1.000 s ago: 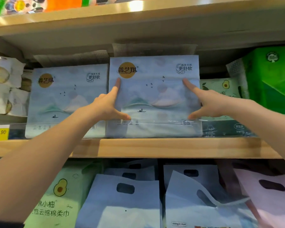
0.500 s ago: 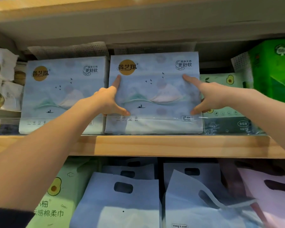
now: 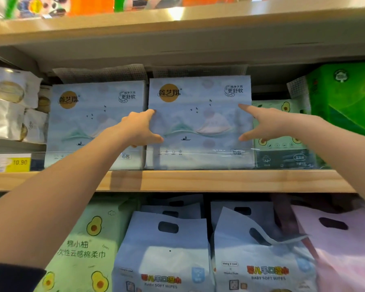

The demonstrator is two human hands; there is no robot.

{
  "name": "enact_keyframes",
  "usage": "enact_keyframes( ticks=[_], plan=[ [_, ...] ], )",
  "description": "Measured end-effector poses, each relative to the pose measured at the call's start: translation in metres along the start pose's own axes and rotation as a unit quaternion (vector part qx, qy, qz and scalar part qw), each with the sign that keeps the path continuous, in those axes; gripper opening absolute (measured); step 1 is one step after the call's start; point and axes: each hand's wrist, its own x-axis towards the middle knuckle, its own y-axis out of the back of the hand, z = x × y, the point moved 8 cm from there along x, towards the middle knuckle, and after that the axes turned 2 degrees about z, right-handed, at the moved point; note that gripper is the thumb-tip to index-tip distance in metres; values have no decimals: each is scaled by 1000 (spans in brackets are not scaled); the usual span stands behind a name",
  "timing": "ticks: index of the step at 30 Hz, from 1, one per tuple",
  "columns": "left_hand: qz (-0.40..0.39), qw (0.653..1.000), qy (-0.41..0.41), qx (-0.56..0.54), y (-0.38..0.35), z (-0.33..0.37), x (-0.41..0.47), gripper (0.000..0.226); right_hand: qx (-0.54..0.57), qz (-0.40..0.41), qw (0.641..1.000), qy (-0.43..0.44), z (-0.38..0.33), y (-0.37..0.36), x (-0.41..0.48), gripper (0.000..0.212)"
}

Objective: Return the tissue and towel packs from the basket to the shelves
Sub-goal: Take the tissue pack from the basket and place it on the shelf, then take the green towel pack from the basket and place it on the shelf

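Observation:
A pale blue tissue pack [image 3: 200, 123] with a gold logo stands upright on the middle wooden shelf [image 3: 198, 180]. My left hand [image 3: 135, 131] presses on its left edge, index finger and thumb spread against the front. At the pack's right edge, my right hand [image 3: 266, 125] touches the front with a straight index finger and the thumb. An identical blue pack [image 3: 89, 123] stands right beside it on the left. No basket is in view.
A green avocado-print pack [image 3: 282, 127] and a bright green box [image 3: 343, 98] stand to the right, white packs [image 3: 9, 102] to the left. A clear rail with a yellow price tag [image 3: 19, 162] runs along the shelf front. Below hang baby wipes bags [image 3: 162, 249] and a pink bag [image 3: 341, 249].
Both hands stay on the blue pack. My left index finger has slid closer to the pack's left edge, and the view has tilted slightly.

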Motion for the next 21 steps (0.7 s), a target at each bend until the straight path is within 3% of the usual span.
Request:
enact_keyframes(
  ticks=[8, 17, 21],
  plan=[
    [-6, 999, -38, -35, 27, -9, -43, 68, 32, 42, 998, 20, -25, 18, -42, 82],
    [6, 983, -142, -118, 44, 4, -112, 58, 86, 98, 991, -9, -42, 19, -120, 54],
    [-42, 974, -175, -135, 33, 5, -152, 58, 102, 98, 990, -24, -43, 8, -165, 53]
  ],
)
